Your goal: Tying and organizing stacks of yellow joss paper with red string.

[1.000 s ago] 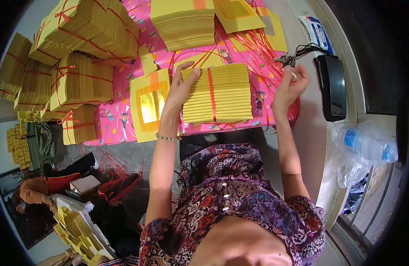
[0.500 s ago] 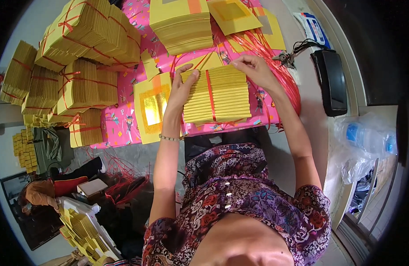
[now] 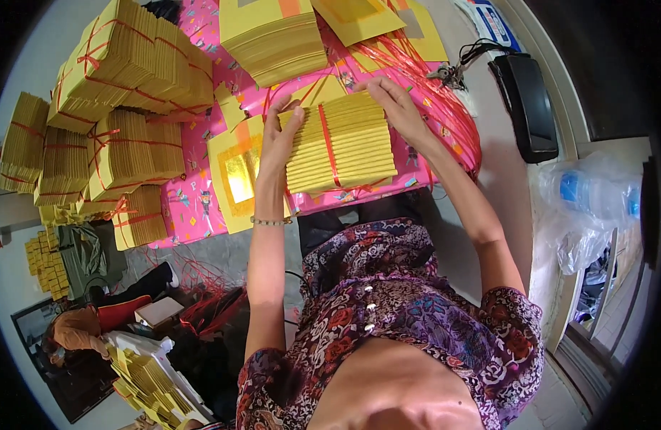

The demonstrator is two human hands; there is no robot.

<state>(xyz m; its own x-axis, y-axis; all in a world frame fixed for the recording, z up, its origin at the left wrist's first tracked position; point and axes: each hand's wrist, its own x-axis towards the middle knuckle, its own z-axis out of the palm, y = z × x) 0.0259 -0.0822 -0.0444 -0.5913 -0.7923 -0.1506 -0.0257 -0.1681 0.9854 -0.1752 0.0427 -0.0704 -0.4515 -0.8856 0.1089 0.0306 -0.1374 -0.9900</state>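
Bundle of folded yellow paper (image 3: pixel 363 147) lies at the near edge of the pink printed tablecloth (image 3: pixel 201 188), between the two hands I follow from afar. My left hand (image 3: pixel 277 140) curves round its far left corner, thumb on the folds and fingers bent behind, in a narrow hold. My right hand (image 3: pixel 401 107) has bent fingers at the far right corner; whether they pinch or merely touch, I can't tell from this view.

I judge it best to press evenly from both ends, so the folds lie flush and the red strip (image 3: pixel 328 143) across the middle sits straight. Those far corners seem likeliest to splay.

Counting: one bundle between my hands, one strip across its face, one tall stack of yellow sheets (image 3: pixel 277 54) beyond, one foil-patched sheet (image 3: pixel 241 175) left of my left wrist, one black case (image 3: pixel 527 107) to the right. Of the tied bundles (image 3: pixel 133 147) at left, I make at least five; overlaps hide the rest. The red strips (image 3: pixel 456 140) at right are too tangled to count.
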